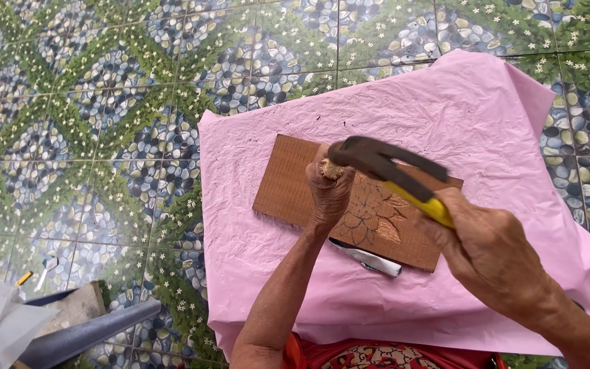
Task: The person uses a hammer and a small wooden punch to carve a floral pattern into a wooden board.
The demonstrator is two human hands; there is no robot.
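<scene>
**Hammer raised over carved board on pink paper**

From my remote seat I look down on a rectangular brown wooden board (295, 184) lying flat on a crumpled pink paper sheet (472, 116), which is spread over a floor of tiles printed with pebbles and green leaves (104, 102). A flower outline (373, 212) is cut into the board's near right part. The left hand (328, 191) rests on the board, its fingers (322, 179) wrapped tight around the pale, rounded wooden butt of a chisel (331, 169) held upright; the blade is hidden behind the hand. The right hand (489, 256) has its fingers closed around the yellow grip of a dark-headed claw hammer (384, 164), whose head hangs just beside the chisel's butt, blurred. A flat metal blade tool (370, 258) lies on the pink sheet against the board's near edge. At lower left, well apart from the sheet, I see a grey metal pipe (87, 335) and a rough grey stone block (76, 307).
</scene>
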